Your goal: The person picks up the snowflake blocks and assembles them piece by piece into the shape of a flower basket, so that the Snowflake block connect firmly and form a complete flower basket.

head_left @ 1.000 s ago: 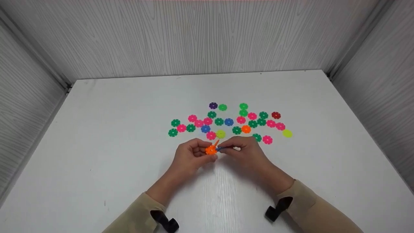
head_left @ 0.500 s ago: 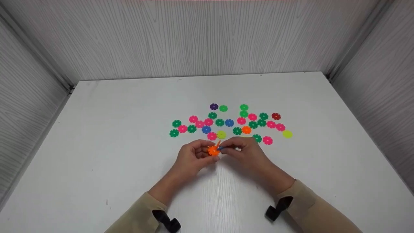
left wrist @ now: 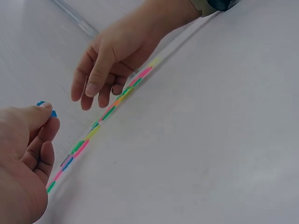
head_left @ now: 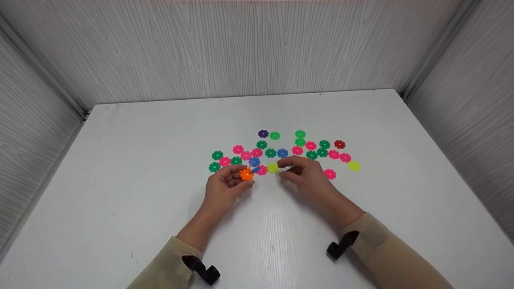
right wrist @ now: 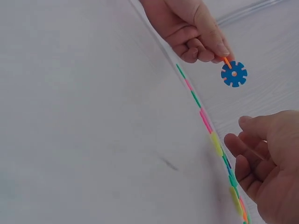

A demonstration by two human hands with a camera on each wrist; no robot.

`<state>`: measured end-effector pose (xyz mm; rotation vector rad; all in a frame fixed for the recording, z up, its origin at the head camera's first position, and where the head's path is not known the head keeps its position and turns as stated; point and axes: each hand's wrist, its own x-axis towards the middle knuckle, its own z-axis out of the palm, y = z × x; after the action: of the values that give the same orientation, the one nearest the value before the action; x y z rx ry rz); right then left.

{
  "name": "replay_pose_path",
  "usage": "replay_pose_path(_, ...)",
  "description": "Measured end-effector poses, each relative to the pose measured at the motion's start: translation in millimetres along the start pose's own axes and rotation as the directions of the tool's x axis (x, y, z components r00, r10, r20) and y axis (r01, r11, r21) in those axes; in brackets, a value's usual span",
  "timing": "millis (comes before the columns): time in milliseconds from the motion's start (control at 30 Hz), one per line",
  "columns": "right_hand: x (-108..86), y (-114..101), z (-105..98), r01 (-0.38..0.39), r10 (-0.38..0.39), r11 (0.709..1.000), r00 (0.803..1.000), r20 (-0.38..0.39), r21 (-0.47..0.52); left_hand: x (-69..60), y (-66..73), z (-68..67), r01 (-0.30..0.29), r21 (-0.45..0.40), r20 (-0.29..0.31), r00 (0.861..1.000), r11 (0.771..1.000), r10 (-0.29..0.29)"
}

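Observation:
The left hand (head_left: 222, 190) pinches an orange notched disc (head_left: 246, 174) between thumb and fingers, above the near side of the scattered discs. A blue disc (head_left: 255, 170) is attached to the orange one; the right wrist view shows this blue disc (right wrist: 234, 74) face on, clear of the right hand. Bent but apart, the thumb and fingers of the right hand (head_left: 309, 178) hold nothing, beside a yellow-green disc (head_left: 272, 167). In the left wrist view the right hand (left wrist: 119, 53) hangs with relaxed fingers.
Several pink, green, blue and other notched discs lie flat in a wide band on the white table (head_left: 160, 132). A dark red disc (head_left: 339, 144) and a yellow disc (head_left: 353, 166) lie at its right end. Grey wood-grain panels (head_left: 241, 48) stand behind and at both sides.
The right hand has let go of the blue disc and moved slightly away. The left hand has moved left and a little farther from the body with the joined discs.

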<state>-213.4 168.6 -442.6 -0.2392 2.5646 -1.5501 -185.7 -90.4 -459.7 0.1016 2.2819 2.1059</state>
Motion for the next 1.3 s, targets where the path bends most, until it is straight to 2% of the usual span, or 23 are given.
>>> replay_pose_path(167, 16.7, -2, 5, -0.058, 0.060, 0.994, 0.998, 0.017, -0.091, 1.7, -1.4, -3.2, 0.025, -0.034, -0.028, 0.999, 0.999, -0.026)
replay_pose_path(367, 26.1, -3, 8, -0.051, 0.058, 0.985, 0.997, 0.041, -0.164, 1.5, 0.3, -2.6, 0.030, -0.029, -0.026, 0.999, 0.999, -0.030)
replay_pose_path(767, 28.1, -3, 11, -0.020, 0.040, 0.977, 0.995, 0.093, -0.211, -0.2, 1.8, -1.1, 0.033, 0.005, -0.032, 0.999, 0.999, -0.033)
replay_pose_path(1033, 18.5, -2, 9, 0.012, 0.014, 0.978, 0.992, 0.127, -0.207, -0.8, 1.2, -1.0, 0.038, 0.018, -0.034, 0.999, 0.999, -0.037)
replay_pose_path(1300, -1.5, 3, -1, 0.054, -0.043, 0.994, 0.992, 0.119, -0.096, -3.1, 1.1, 1.5, 0.006, 0.032, -0.001, 1.000, 0.999, -0.006)
